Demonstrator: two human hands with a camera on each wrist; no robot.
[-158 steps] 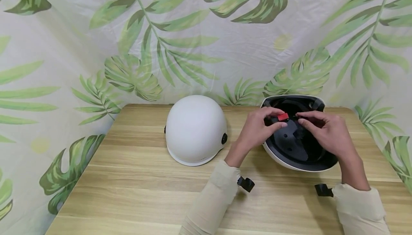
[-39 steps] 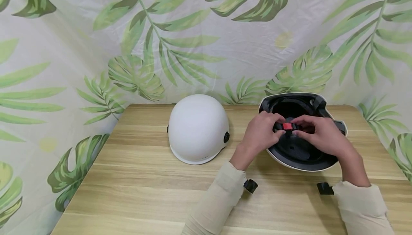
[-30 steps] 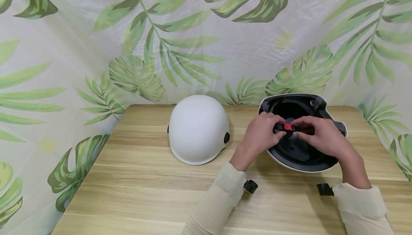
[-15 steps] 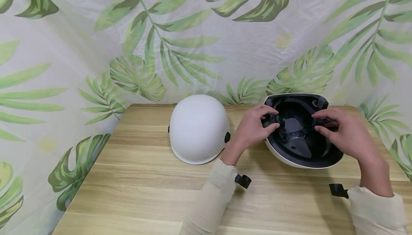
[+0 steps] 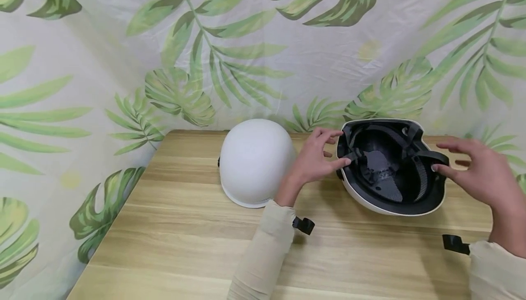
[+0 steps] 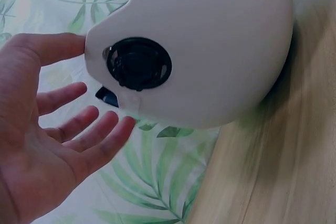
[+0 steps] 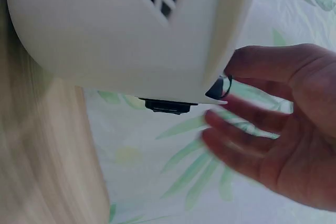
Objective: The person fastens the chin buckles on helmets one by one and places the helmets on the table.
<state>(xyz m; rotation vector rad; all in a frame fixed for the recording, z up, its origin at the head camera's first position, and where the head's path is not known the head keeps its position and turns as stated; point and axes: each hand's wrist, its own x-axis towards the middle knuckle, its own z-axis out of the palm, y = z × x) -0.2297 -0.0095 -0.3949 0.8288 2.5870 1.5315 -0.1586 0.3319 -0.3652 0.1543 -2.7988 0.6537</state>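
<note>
An upturned white helmet (image 5: 404, 176) with a black lining lies at the right of the table. My left hand (image 5: 312, 160) is at its left rim, thumb touching the edge and fingers loosely spread, as the left wrist view shows beside the white shell (image 6: 210, 40). One black chin strap (image 5: 357, 157) hangs inside at the left; another strap (image 5: 431, 155) arches over the right rim. My right hand (image 5: 481, 167) is spread at that side, its thumb at the strap's edge. In the right wrist view its fingers hold nothing. The red buckle part is out of sight.
A second white helmet (image 5: 256, 160) sits dome up on the wooden table (image 5: 176, 245), left of my left hand and partly behind it. A leaf-patterned cloth (image 5: 320, 71) hangs behind the table's far edge. Black camera mounts (image 5: 304, 225) stick out from both sleeves.
One second ago both hands pinched the strap's red buckle over the helmet's middle. The strap halves have come apart, my hands have moved outward and let go, and the halves lie at either side.
</note>
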